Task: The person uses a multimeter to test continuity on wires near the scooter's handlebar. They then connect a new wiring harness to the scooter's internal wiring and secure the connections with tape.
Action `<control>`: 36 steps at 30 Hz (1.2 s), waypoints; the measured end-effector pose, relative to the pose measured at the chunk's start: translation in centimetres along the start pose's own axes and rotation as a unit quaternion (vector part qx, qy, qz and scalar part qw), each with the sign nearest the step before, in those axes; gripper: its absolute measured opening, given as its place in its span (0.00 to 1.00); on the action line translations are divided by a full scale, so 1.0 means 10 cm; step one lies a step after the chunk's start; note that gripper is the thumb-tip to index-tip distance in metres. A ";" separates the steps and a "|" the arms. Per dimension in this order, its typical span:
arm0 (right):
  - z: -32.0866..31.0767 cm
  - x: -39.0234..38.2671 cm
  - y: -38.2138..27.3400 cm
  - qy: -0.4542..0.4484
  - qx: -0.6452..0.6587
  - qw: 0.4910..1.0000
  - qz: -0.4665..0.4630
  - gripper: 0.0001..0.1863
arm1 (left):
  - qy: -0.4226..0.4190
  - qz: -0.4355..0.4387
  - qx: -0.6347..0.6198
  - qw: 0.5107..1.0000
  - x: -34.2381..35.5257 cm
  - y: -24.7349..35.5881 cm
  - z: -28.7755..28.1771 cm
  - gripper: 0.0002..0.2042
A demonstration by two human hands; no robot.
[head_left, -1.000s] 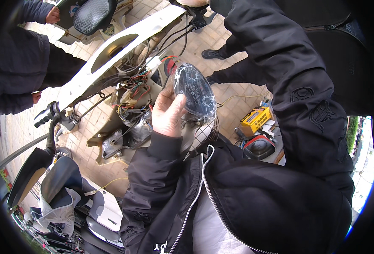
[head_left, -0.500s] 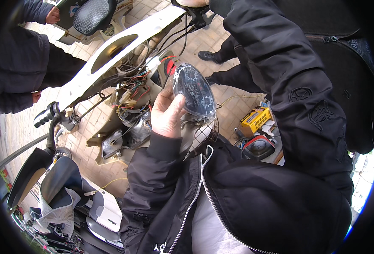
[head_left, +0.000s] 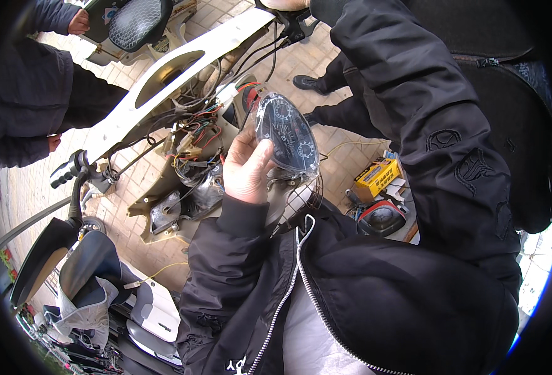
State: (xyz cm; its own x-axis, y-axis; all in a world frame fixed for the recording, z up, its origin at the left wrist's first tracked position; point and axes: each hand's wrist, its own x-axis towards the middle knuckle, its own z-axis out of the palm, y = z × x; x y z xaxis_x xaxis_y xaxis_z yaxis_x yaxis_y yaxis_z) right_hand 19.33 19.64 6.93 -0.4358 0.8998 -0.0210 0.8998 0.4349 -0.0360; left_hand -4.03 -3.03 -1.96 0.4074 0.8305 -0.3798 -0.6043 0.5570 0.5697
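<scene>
My left hand (head_left: 249,164) grips an oval speedometer cluster (head_left: 285,136) by its left edge, thumb across the front. The cluster has a dark dial face under a clear cover and is tilted. Behind it, bundles of coloured wires and connectors (head_left: 194,134) hang from an opened scooter front. A long white scooter handlebar cover (head_left: 169,78) runs diagonally above the wiring. At the top edge, part of my right hand (head_left: 283,4) lies by the black brake lever mount (head_left: 296,28); its fingers are cut off by the frame.
A yellow box (head_left: 377,178) and a red-and-black lamp-like part (head_left: 382,217) sit at the right. One person (head_left: 26,106) stands at the left, and another's legs (head_left: 344,103) show beyond the scooter. A black mirror (head_left: 44,262) and parked scooters (head_left: 154,312) are at the lower left.
</scene>
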 end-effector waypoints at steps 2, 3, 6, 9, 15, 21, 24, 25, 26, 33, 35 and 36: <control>-0.02 0.00 -0.01 -0.024 -0.014 0.999 0.029 0.24 | 0.001 0.000 0.002 1.000 0.00 0.00 0.00 0.18; -0.03 0.00 -0.01 -0.037 -0.021 0.998 0.043 0.25 | 0.004 -0.002 0.003 1.000 0.00 0.00 0.00 0.19; -0.06 0.00 -0.04 -0.057 -0.026 0.996 0.058 0.25 | 0.011 -0.004 -0.015 1.000 0.00 0.00 0.02 0.19; -0.07 -0.03 -0.06 -0.043 -0.018 0.997 0.064 0.25 | 0.011 -0.004 -0.023 1.000 -0.01 0.03 0.04 0.19; -0.06 -0.02 -0.04 -0.016 0.016 0.999 0.023 0.23 | -0.008 -0.009 -0.057 0.998 -0.03 0.16 0.10 0.18; 0.00 0.03 -0.03 -0.021 -0.025 0.999 0.028 0.20 | -0.043 -0.042 -0.012 0.998 -0.05 0.57 0.13 0.22; 0.04 0.07 -0.05 -0.025 -0.067 0.996 0.044 0.18 | -0.094 -0.018 0.082 0.992 -0.06 0.86 0.14 0.26; 0.05 0.08 -0.04 -0.014 -0.073 0.997 0.034 0.17 | -0.104 -0.030 0.160 0.981 -0.06 1.00 0.11 0.25; 0.06 0.08 -0.03 -0.002 -0.079 0.997 0.024 0.16 | -0.091 -0.086 0.234 0.964 -0.04 1.15 0.09 0.24; 0.13 0.04 0.05 0.027 -0.032 0.999 -0.006 0.16 | -0.200 -0.238 0.326 0.893 0.05 1.53 -0.08 0.20; 0.13 0.04 0.06 0.029 -0.047 0.998 0.001 0.16 | -0.205 -0.230 0.351 0.885 0.08 1.53 -0.11 0.19; 0.13 0.05 0.06 0.024 -0.051 0.998 0.004 0.16 | -0.207 -0.227 0.361 0.880 0.09 1.53 -0.13 0.19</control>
State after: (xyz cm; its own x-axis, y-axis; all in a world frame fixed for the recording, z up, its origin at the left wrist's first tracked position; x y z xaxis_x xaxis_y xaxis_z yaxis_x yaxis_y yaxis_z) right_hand 19.67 20.28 5.58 -0.4290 0.9029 0.0274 0.9020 0.4265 0.0669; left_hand -13.76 6.26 5.49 0.8000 0.3664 -0.4752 0.2181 0.5603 0.7991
